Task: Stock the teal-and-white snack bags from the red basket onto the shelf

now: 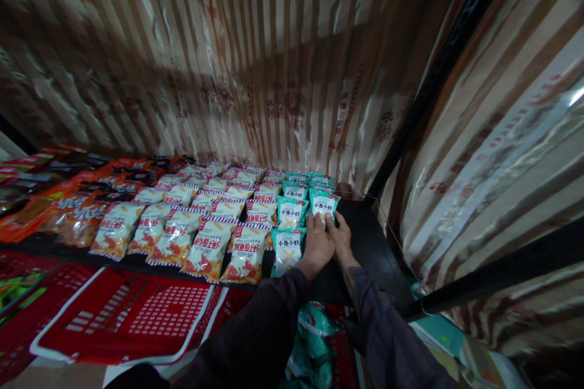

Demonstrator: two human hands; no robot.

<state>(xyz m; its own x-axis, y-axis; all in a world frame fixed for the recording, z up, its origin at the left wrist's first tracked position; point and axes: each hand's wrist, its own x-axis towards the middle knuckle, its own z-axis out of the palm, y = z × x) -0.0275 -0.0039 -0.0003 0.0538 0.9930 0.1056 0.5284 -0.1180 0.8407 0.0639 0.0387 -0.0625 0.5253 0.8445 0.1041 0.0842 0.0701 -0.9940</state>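
Observation:
My left hand (318, 246) and my right hand (341, 237) are side by side at the near end of a teal and white snack bag (323, 203). Their fingers close in on that bag from both sides, hiding its lower part. It lies in the rightmost row on the black shelf (376, 249). To the left, another row of teal snack bags (288, 246) runs front to back. Beyond that come several rows of cream and red snack bags (246, 249) with striped top edges.
Orange snack packs (84, 213) fill the shelf's left part. Below the front edge stand a red shopping basket (141, 310) with a white rim and teal packs (314, 340). A black post (410, 115) rises at the right rear corner, before a striped, wrinkled sheet (255, 61).

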